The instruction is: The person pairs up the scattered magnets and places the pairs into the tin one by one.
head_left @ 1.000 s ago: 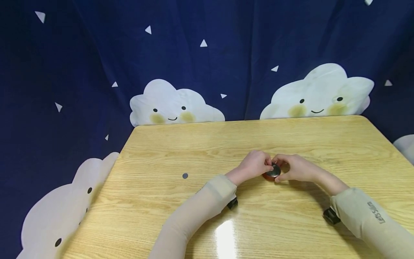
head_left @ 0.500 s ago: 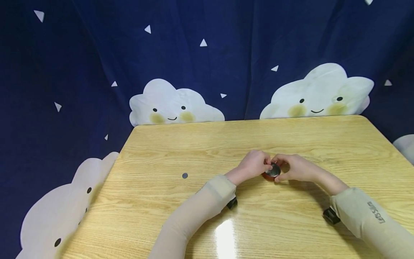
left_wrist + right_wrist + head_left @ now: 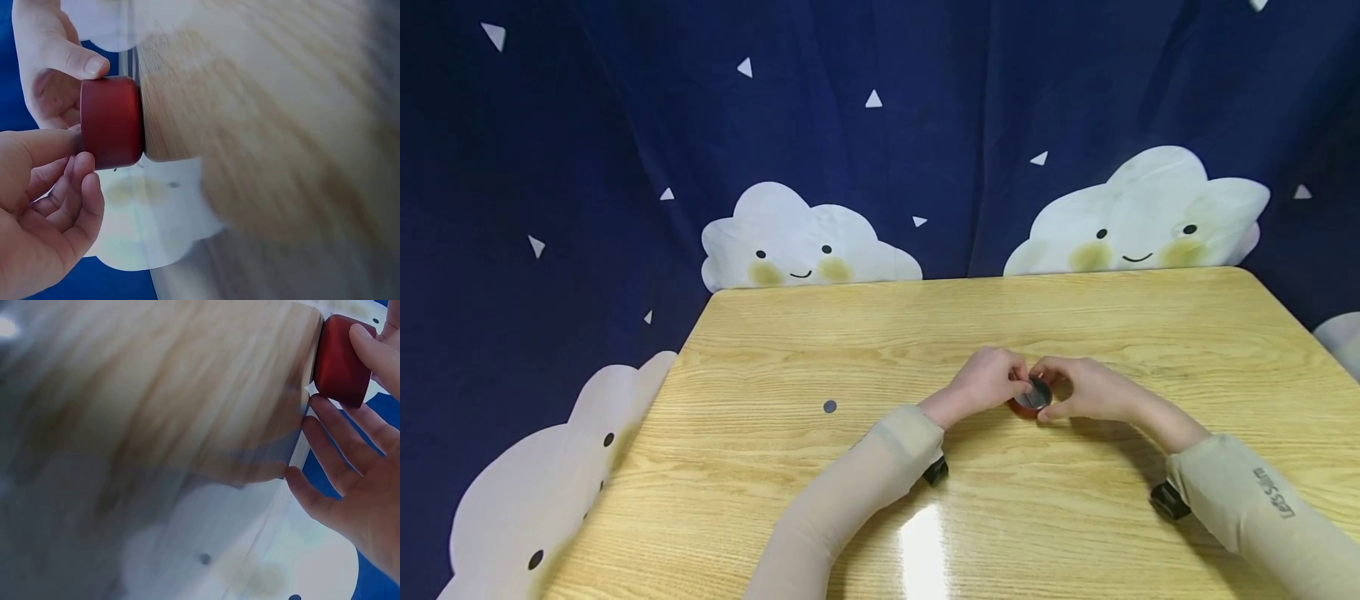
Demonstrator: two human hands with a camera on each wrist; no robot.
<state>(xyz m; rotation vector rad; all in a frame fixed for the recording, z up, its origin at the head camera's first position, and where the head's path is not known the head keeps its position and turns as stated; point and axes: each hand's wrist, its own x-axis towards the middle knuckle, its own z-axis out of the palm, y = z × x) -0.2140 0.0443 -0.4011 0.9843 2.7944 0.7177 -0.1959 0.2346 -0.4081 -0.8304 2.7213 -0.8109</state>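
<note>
A small red round container (image 3: 111,122) with a dark, shiny-rimmed top stands on the wooden table, right of centre in the head view. My right hand (image 3: 1093,390) grips its side between thumb and fingers; in the right wrist view the thumb lies along the red wall (image 3: 342,359) and the other fingers spread below. My left hand (image 3: 988,382) is at the top from the left, its fingers curled, pinching a thin grey disc (image 3: 1031,398) at the opening. In the left wrist view the left index fingertip is hidden behind the container's rim.
A small dark grey disc (image 3: 830,407) lies flat on the table (image 3: 760,483) to the left of the hands. Behind the table hangs a dark blue curtain (image 3: 820,125) with clouds and triangles. Both forearms, in beige sleeves, reach across the front of the table.
The left fingertips have shifted slightly at the container's top, and a grey edge now shows beneath them. The right hand, the container and the disc on the table stay in place.
</note>
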